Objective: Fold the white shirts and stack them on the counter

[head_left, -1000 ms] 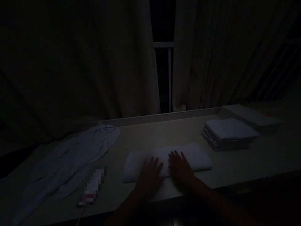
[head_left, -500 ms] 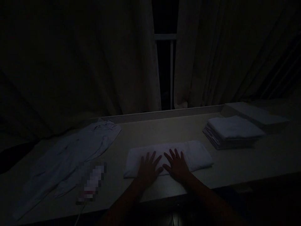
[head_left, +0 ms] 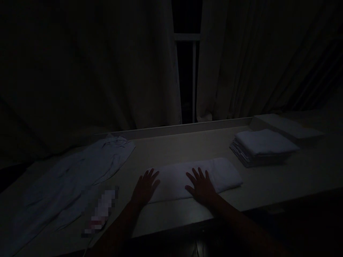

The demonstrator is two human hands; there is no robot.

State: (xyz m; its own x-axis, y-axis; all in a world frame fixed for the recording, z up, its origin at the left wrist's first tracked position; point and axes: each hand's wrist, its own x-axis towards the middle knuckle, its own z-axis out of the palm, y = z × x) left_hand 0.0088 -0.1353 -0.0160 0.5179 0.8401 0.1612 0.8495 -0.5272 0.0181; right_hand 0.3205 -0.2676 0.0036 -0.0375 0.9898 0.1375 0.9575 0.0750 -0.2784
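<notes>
A folded white cloth (head_left: 174,182) lies as a long flat strip on the pale table in front of me. My left hand (head_left: 144,186) rests at its left end with fingers spread. My right hand (head_left: 200,186) lies flat on the cloth right of its middle, fingers also spread. Neither hand grips anything. The view is dim, so the kind of cloth is hard to make out.
A stack of folded white cloths (head_left: 264,146) stands to the right, before a pale box-like block (head_left: 286,125). Unfolded white fabric (head_left: 77,175) spreads over the left side. Near it lies a blurred-out object (head_left: 102,210) with a cord. Curtains (head_left: 134,64) hang behind the table (head_left: 177,148).
My left hand has slid left along the cloth to its left end. My right hand has stayed nearly in place on the cloth. The view has shifted slightly.
</notes>
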